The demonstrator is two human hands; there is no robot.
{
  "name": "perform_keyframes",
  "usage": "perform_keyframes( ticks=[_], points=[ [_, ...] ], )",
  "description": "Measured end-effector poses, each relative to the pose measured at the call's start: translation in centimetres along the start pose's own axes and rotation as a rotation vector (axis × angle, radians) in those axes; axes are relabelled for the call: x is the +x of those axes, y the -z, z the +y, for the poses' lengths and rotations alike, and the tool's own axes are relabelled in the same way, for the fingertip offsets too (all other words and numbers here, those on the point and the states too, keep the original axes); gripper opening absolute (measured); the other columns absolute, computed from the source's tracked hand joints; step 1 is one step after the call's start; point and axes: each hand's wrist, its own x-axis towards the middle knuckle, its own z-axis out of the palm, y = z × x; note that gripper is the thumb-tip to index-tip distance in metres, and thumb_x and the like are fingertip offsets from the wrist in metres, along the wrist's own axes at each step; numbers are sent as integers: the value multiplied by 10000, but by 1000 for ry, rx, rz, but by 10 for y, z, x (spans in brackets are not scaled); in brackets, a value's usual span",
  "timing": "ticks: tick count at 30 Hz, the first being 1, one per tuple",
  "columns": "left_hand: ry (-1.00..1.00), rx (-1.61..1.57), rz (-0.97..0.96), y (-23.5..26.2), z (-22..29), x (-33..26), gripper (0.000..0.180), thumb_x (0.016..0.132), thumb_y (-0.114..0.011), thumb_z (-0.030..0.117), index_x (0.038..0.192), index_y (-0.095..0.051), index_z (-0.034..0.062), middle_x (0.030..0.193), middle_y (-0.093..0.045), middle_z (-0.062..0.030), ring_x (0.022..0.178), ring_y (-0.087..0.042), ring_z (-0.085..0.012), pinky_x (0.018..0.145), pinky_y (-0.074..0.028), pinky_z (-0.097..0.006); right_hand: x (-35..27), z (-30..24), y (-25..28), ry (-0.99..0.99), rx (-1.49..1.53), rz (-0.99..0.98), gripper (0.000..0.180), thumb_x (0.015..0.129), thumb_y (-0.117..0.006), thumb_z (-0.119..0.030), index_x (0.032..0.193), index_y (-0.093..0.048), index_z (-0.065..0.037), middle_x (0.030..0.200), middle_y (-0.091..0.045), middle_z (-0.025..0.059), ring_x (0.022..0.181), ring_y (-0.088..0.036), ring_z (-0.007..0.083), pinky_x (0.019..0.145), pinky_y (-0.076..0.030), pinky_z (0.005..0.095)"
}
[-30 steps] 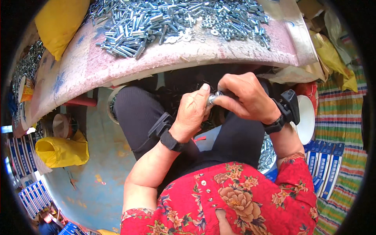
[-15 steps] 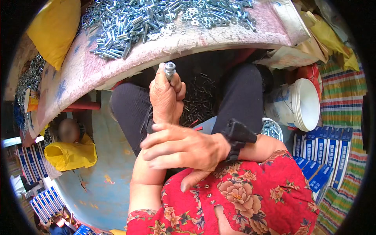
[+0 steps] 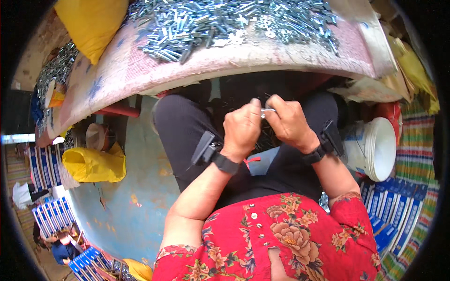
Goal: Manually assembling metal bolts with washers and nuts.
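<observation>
My left hand [image 3: 242, 127] and my right hand [image 3: 289, 122] meet over my lap, just below the table's front edge. Between their fingertips sits a small silver bolt [image 3: 267, 112], pinched from both sides. Both wrists carry black bands with small black devices. A large heap of silver bolts and washers [image 3: 225, 23] lies on the pink table [image 3: 140, 70] above my hands. A dark pile of small metal parts lies in my lap behind the hands, mostly hidden.
A white bucket [image 3: 379, 149] stands at my right. A yellow bag [image 3: 93, 164] lies on the blue floor at left, another yellow sack [image 3: 89, 21] rests on the table's far left. Blue and white boxes [image 3: 393, 210] are stacked at right and lower left.
My left hand has come down from near the table edge to my lap. My right hand rose from my belly to meet it, and both now pinch the bolt.
</observation>
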Motion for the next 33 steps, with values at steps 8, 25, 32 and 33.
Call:
perform_keyframes(
  ticks=[8, 25, 32, 33],
  points=[
    [-388, 511, 93, 47, 1, 43, 152, 762, -628, 137, 900, -605, 78, 887, -568, -108, 858, -551, -270, 725, -455, -366, -38, 60, -12, -610, 160, -22, 298, 869, -502, -330, 816, -542, -39, 661, -535, 155, 584, -552, 300, 528, -418, 355],
    [-672, 988, 79, 176, -95, 140, 305, 731, -613, 48, 1031, -614, 100, 948, -610, -133, 841, -605, -274, 702, -504, -335, 167, 26, -97, 220, -121, 88, 291, 718, -548, -22, 1005, -580, -62, 899, -499, 120, 729, -586, 280, 617, -500, 346],
    [-741, 928, 181, 179, -96, 131, 301, 717, -628, 32, 1007, -618, 110, 940, -609, -106, 810, -612, -256, 659, -509, -325, 169, 31, -110, 204, -196, 145, 103, 701, -572, -79, 793, -546, -41, 887, -499, 103, 757, -593, 249, 566, -495, 352],
    [-702, 929, 224, 179, -94, 128, 276, 729, -629, 43, 997, -617, 109, 930, -612, -105, 797, -616, -253, 649, -507, -323, 167, 31, -110, 198, -182, 214, 87, 707, -574, -82, 775, -537, -44, 886, -502, 100, 754, -590, 250, 571, -494, 345]
  ],
)
